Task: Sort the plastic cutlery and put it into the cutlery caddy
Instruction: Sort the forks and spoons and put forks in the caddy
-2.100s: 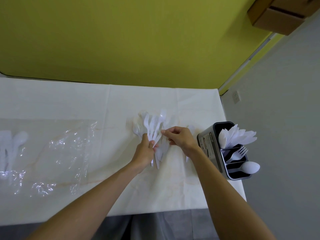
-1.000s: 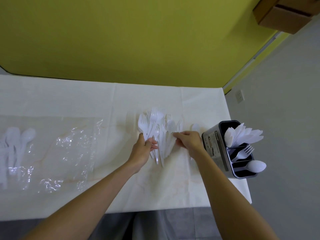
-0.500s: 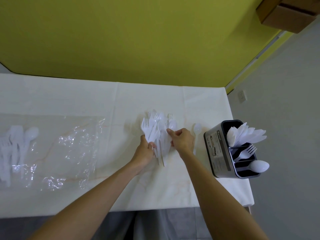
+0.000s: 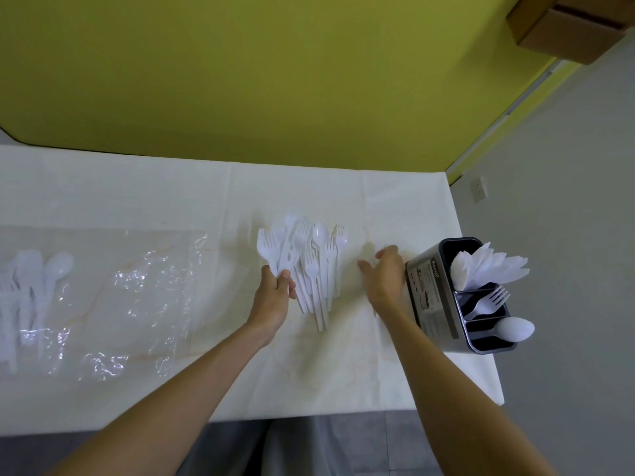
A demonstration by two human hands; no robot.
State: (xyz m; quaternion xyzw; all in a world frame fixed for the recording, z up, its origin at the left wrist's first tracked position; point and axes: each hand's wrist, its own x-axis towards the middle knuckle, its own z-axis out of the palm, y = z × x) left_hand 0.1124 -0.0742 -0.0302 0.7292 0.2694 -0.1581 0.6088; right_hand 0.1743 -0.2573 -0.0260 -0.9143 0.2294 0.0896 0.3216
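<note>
Left hand point(image 4: 275, 292) pinches forks point(image 4: 266, 248) (perhaps several); right hand point(image 4: 383, 274), fingers apart, should steady the pile point(image 4: 319, 269) while forks lift clear

1 caddy point(image 4: 426, 297) w/ 1 fork point(image 4: 489, 302), 1 spoon point(image 4: 515, 328); 1 loose cutlery pile point(image 4: 309, 266); 1 clear bag point(image 4: 137, 297).

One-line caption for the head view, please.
Left hand grips forks at the edge of a plastic cutlery pile; open right hand beside the partly filled caddy.
</note>
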